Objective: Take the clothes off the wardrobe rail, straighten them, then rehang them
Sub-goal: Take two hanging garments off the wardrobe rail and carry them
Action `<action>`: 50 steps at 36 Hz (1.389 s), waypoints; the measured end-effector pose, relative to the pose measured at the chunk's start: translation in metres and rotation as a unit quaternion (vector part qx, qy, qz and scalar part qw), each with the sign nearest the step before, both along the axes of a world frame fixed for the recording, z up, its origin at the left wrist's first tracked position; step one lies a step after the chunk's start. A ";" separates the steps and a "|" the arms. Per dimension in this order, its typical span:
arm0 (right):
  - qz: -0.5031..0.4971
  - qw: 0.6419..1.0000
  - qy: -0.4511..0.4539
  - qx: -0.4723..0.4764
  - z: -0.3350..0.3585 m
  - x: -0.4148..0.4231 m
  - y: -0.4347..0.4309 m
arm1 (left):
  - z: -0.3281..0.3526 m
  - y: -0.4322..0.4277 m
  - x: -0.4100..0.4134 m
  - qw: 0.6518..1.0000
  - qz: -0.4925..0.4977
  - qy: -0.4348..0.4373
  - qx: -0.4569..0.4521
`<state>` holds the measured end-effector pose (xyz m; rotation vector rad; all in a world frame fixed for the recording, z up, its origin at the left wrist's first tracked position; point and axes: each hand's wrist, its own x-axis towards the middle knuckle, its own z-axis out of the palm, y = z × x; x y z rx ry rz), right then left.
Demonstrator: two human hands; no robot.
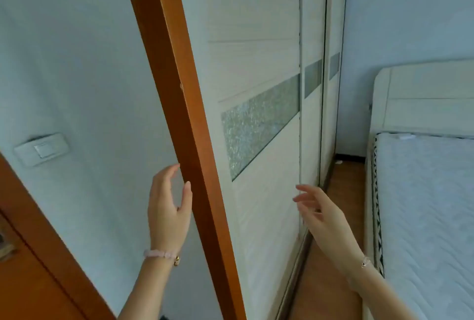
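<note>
A white wardrobe with sliding doors [259, 68] runs away from me on the left side of the room; its doors are closed, so the rail and the clothes are hidden. Each door carries a frosted glittery band [259, 122]. My left hand [168, 210] is raised with relaxed fingers, its thumb beside the orange-brown wooden frame [179, 88] at the wardrobe's near end, holding nothing. My right hand [320, 213] reaches toward the edge of the nearest sliding door [299, 140], fingers spread and relaxed, empty. Both wrists wear bead bracelets.
A bed with a white quilted mattress [425, 204] and pale headboard [423, 93] stands at the right, leaving a narrow strip of wooden floor [341, 191] along the wardrobe. A light switch [42, 149] is on the left wall, beside an orange door [23, 268].
</note>
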<state>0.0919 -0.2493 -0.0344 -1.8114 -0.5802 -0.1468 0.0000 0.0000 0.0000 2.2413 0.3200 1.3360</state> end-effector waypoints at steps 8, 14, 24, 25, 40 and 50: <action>0.045 0.966 -0.241 -0.082 0.032 0.049 0.089 | 0.000 0.008 0.051 0.998 0.033 -0.026 0.047; 0.097 0.926 -0.359 -0.062 0.036 0.078 0.141 | -0.015 0.003 0.073 0.994 0.083 -0.062 0.046; 0.154 0.894 -0.421 -0.019 0.026 0.099 0.164 | -0.016 -0.001 0.083 0.987 0.116 -0.092 0.067; 0.154 0.891 -0.427 -0.017 0.026 0.101 0.165 | -0.016 -0.001 0.083 0.986 0.117 -0.091 0.070; 0.133 0.893 -0.428 0.035 0.027 0.123 0.170 | -0.016 -0.010 0.074 0.982 0.146 -0.081 0.085; 0.134 0.901 -0.411 0.036 0.030 0.194 0.156 | -0.077 -0.062 0.144 0.967 0.123 -0.064 0.215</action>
